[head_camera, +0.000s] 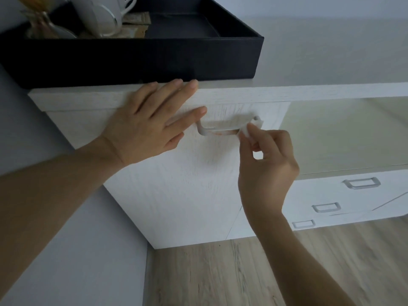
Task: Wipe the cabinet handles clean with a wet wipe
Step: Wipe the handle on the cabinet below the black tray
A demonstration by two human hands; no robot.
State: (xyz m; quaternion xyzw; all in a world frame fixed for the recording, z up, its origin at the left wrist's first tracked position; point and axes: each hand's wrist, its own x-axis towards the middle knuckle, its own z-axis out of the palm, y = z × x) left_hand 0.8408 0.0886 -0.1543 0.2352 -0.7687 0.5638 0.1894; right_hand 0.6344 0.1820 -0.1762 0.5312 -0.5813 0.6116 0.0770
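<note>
A pale grey handle (pixel 218 130) sits near the top of a white cabinet door (pixel 187 184), with a reddish smear along its lower bar. My right hand (pixel 267 164) pinches a small white wet wipe (pixel 249 132) against the handle's right end. My left hand (pixel 150 122) lies flat with fingers spread on the door and the top edge, just left of the handle; its index fingertip reaches the handle's left corner. Three more grey handles (pixel 362 183) (pixel 326 208) (pixel 303 224) are on the drawers lower right.
A black tray (pixel 154 58) stands on the cabinet top at the left, holding white mugs (pixel 101 14) and a glass item. A pale wall runs down the left. Wooden floor (pixel 231 272) lies below. An open recess is right of the door.
</note>
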